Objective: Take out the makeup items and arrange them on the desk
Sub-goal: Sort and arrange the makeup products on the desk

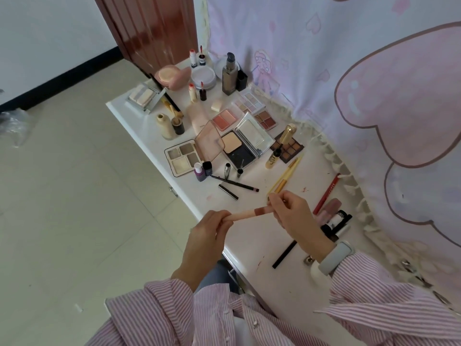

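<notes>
Pink stick point(252, 214) — ends pinched between both hands' fingers point(274, 201).

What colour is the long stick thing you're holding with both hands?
The stick is pale peach-pink with a brown band near the right hand; the head view shows it.

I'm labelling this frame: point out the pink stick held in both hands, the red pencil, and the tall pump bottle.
pink stick point(252, 214), head view, mid-shaft.
red pencil point(328, 192), head view, mid-barrel.
pump bottle point(230, 77), head view, body.
</notes>
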Tool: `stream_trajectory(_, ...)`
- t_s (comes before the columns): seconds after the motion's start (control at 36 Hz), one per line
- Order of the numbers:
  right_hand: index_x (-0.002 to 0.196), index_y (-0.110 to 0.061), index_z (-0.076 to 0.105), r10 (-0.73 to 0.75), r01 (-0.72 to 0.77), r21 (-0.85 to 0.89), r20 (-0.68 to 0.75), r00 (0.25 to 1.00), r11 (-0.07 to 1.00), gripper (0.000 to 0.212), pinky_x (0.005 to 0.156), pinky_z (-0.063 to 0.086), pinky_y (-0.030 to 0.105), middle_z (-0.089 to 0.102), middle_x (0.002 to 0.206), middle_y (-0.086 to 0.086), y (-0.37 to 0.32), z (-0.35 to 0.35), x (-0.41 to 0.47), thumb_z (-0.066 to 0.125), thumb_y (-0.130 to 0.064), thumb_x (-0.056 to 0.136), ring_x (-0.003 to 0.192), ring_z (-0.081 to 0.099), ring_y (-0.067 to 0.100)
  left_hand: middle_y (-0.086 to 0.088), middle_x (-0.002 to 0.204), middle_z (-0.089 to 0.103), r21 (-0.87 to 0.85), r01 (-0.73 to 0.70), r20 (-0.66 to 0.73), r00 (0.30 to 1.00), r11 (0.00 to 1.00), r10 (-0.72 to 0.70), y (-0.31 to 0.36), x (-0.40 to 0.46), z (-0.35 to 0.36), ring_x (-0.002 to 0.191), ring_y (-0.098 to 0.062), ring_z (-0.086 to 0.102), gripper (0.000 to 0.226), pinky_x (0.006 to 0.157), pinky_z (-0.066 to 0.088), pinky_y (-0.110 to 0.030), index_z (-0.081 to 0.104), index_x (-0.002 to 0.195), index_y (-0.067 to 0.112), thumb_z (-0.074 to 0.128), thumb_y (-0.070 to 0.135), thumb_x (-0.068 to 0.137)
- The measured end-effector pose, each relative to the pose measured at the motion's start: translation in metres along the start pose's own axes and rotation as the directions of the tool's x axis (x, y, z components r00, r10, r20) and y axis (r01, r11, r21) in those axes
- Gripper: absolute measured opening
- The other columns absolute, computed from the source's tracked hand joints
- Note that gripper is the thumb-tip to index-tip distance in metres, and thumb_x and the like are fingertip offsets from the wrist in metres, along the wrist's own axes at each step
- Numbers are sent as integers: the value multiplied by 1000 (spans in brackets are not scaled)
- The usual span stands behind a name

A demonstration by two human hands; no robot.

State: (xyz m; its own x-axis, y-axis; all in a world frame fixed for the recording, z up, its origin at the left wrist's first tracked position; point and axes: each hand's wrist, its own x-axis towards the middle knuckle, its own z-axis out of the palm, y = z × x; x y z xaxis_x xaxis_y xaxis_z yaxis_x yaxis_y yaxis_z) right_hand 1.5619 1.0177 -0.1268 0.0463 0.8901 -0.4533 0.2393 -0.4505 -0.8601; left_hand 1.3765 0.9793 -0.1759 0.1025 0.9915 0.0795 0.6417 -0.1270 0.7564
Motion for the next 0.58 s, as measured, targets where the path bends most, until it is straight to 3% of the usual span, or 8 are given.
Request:
stream_trajectory(0.11, 88, -11, 55, -74, 72, -36, -54, 996, 997, 16, 45, 32, 14, 47, 62, -6, 6, 5, -1, 44, -18, 96, 50, 36, 7, 13, 73, 47, -35, 36, 32, 999, 999, -35, 2, -1, -2, 56, -13, 51, 33, 50, 44, -24, 63, 96, 8, 45, 36, 93)
stream_trajectory(0.17, 89, -20, 54, -144, 141, -52, -52, 988, 989, 15, 47, 34, 17, 51, 69, 1, 9, 6, -2, 41, -16, 97, 53, 37, 11, 13, 71, 46, -55, 61, 52, 997, 997, -58, 2, 0, -2, 56, -13, 50, 21, 54, 43, -22, 62, 96, 6, 49, 23, 95)
stream_trajectory(0.28, 95, -32, 48, -216, 214, -116, -3, 976, 970, 19, 51, 36, 18, 51, 76, 20, 10, 3, -3, 40, -16, 97, 56, 40, 10, 15, 65, 43, -88, 92, 59, 994, 992, -87, 3, 1, -1, 51, -2, 40, 25, 53, 39, -10, 62, 85, 4, 43, 15, 96)
stream_trajectory(0.36, 102, -27, 50, -243, 254, -134, 91, 966, 958, 18, 51, 35, 12, 48, 71, 4, 8, -2, 0, 42, -12, 96, 52, 38, 1, 14, 66, 43, -90, 122, 92, 989, 988, -114, 2, 2, -1, 52, -3, 41, 24, 52, 37, -11, 60, 86, 8, 41, 18, 96)
stream_trajectory(0.42, 105, -24, 53, -223, 243, -187, 123, 967, 952, 15, 54, 39, 10, 54, 80, 1, 7, -6, 5, 45, -14, 95, 59, 45, -2, 13, 66, 43, -44, 138, 117, 984, 989, -132, 0, 3, -2, 52, -4, 41, 28, 49, 34, -14, 58, 91, 11, 37, 27, 96)
stream_trajectory(0.47, 102, -20, 57, -153, 177, -175, 145, 978, 968, 15, 49, 38, 11, 56, 72, 0, 3, -7, 7, 44, -22, 96, 53, 47, -1, 14, 69, 42, 6, 131, 122, 984, 991, -131, -1, 3, -2, 51, -4, 40, 38, 48, 34, -17, 59, 94, 11, 32, 37, 93)
stream_trajectory(0.53, 92, -15, 62, -106, 129, -198, 125, 986, 972, 24, 46, 36, 12, 53, 59, -2, 2, -6, 9, 42, -28, 96, 46, 43, 2, 15, 74, 43, 34, 112, 124, 986, 993, -115, -2, 3, -2, 51, -3, 40, 47, 49, 33, -17, 60, 96, 10, 29, 44, 91)
stream_trajectory(0.58, 92, -16, 61, -121, 139, -235, 91, 989, 962, 21, 47, 35, 14, 50, 61, -3, 2, -5, 10, 42, -23, 97, 50, 40, 6, 12, 79, 46, 46, 103, 123, 986, 994, -108, -3, 4, -1, 52, -3, 39, 47, 49, 34, -18, 61, 97, 9, 28, 42, 90)
